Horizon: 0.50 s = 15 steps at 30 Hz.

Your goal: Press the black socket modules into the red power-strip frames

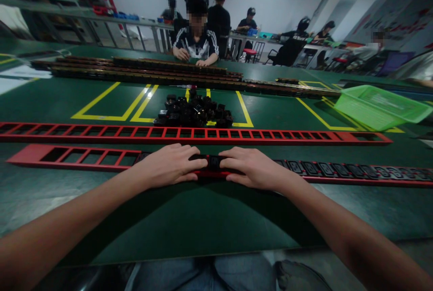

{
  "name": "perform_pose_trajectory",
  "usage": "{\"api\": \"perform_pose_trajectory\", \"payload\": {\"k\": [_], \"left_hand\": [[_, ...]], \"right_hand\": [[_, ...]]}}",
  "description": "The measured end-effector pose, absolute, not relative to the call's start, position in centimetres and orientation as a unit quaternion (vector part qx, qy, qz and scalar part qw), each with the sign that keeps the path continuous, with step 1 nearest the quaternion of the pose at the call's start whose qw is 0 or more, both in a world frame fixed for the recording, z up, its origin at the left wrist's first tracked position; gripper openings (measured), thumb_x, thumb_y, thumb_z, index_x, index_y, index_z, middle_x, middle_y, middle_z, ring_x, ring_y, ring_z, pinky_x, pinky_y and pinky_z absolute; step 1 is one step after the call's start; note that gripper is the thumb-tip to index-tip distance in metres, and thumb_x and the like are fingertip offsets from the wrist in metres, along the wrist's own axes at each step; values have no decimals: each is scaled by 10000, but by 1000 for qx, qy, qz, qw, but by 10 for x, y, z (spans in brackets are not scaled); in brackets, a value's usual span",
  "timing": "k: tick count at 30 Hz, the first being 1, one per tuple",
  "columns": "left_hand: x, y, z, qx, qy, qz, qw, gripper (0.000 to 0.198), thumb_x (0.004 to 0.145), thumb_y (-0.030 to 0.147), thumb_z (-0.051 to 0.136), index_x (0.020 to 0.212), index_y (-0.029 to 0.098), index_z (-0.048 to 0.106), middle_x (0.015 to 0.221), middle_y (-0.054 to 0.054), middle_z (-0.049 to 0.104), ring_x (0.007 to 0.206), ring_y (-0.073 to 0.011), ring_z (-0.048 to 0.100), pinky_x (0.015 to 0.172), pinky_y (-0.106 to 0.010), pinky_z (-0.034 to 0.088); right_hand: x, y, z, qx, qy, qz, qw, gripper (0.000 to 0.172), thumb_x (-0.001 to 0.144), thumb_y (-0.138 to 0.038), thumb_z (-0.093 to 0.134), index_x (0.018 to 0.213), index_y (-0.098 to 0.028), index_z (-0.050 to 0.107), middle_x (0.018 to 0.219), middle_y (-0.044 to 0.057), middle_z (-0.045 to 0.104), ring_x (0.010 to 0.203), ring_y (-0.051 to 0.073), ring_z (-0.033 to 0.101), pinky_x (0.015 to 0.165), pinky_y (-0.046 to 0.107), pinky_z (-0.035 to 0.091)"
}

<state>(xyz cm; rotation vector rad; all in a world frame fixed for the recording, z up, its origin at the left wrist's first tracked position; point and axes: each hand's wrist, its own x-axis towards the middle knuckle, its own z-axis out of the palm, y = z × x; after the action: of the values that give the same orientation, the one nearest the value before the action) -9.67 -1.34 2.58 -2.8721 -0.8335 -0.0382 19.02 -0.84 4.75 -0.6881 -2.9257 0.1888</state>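
A long red slotted frame [20,159] lies across the green table in front of me. Its left slots are open, and black square modules [324,168] fill the right part. My left hand [172,164] is closed over the frame, thumb at the near edge and fingers across the top. My right hand [248,165] grips it the same way a little to the right. Between the two sets of fingertips a black module [214,162] shows in the frame. The palms and fingers hide the slots beneath them.
Behind lies a second red frame [162,134] with open slots. A pile of loose black modules [194,111] sits past it, a green plastic basket [382,106] to the right. Long dark strips [145,72] are stacked farther back, where a person [196,40] sits.
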Motion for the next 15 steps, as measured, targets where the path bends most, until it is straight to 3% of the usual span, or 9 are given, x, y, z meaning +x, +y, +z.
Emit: {"api": "perform_pose_trajectory", "payload": {"k": [15], "left_hand": [[-97, -12, 26, -959, -274, 3, 75, 400, 1015, 465, 434, 1367, 285, 492, 1220, -112, 592, 990, -255, 639, 835, -378, 505]], "right_hand": [[190, -8, 46, -223, -969, 80, 68, 291, 975, -277, 574, 1241, -175, 632, 1335, 158, 615, 1160, 278, 612, 944, 434, 535]]}}
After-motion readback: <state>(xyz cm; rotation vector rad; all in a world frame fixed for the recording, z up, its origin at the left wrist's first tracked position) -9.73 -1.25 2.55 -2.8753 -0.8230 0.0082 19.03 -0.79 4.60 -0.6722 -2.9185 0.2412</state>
